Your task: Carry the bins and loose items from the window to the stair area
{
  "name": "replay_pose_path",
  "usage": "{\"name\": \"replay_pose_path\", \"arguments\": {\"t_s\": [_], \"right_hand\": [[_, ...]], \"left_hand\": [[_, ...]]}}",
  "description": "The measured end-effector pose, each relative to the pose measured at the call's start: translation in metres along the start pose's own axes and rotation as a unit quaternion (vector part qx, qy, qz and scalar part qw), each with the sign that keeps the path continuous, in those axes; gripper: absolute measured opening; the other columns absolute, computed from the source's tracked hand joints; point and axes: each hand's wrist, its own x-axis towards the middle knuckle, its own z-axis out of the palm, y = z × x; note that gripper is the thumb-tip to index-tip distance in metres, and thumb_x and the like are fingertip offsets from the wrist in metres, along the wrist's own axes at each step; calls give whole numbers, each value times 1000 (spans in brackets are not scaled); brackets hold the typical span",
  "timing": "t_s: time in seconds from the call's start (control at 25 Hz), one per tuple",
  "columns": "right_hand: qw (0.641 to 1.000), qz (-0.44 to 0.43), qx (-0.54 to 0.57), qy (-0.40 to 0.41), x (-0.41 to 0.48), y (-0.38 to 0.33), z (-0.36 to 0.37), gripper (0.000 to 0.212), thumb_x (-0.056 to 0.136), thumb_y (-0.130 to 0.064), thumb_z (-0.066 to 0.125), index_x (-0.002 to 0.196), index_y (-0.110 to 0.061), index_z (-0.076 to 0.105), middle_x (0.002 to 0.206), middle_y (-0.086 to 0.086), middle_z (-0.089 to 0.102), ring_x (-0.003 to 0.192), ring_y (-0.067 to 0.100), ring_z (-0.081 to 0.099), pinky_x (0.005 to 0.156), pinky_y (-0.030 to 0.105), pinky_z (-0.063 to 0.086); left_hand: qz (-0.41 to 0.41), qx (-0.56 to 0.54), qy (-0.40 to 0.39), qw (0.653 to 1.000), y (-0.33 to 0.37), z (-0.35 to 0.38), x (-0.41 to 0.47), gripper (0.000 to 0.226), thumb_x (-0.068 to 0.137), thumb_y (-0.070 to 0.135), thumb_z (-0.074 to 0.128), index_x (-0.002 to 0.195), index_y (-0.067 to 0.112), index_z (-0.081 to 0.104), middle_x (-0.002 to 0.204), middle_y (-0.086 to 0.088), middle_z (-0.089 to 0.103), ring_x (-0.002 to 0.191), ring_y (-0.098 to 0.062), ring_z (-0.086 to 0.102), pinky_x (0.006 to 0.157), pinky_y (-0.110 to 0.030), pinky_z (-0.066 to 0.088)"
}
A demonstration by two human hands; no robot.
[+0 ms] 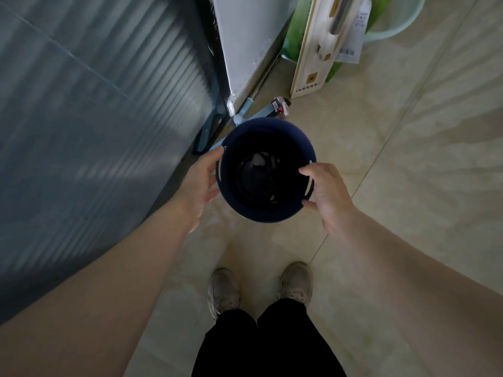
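— Where does the camera sit?
— On the person's head. It is a single wide-angle view, so no second view overlaps it. It faces almost straight down at the tiled floor (408, 159).
— How near is it?
— Near. Both forearms run in from the bottom corners. The left hand (200, 183) and right hand (326, 191) meet at a dark blue bin (265, 170) mid-frame. The shoes (224, 291) lie below it, by the bottom edge. Straight floor lines bow towards the frame's sides.

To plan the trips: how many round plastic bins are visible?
2. A dark blue round plastic bin at the centre, and a pale green plastic bucket at the top right corner, partly cut off. Others may be hidden.
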Motion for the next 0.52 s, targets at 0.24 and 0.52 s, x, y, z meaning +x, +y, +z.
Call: {"name": "replay_pose_path", "arguments": {"t_s": [0.24,0.52], "right_hand": [[995,-35,-78,-44,-64,-52,-15,19,95,-28,64,101,-11,68,107,17,63,104,27,65,95,55,57],[960,-130,-177,-173,-201,-167,-52,17,95,-29,66,108,-20,71,110,5,74,103,20,72,89,43,62]], "left_hand": [[-6,-8,7,1000,34,-16,-61,17,104,53,47,103,42,59,129,3,67,116,-18,64,108,-46,47],[61,-43,29,997,114,-55,-208,26,104,43,54,122,27,62,116,-5,76,108,-24,72,86,-37,51]]}}
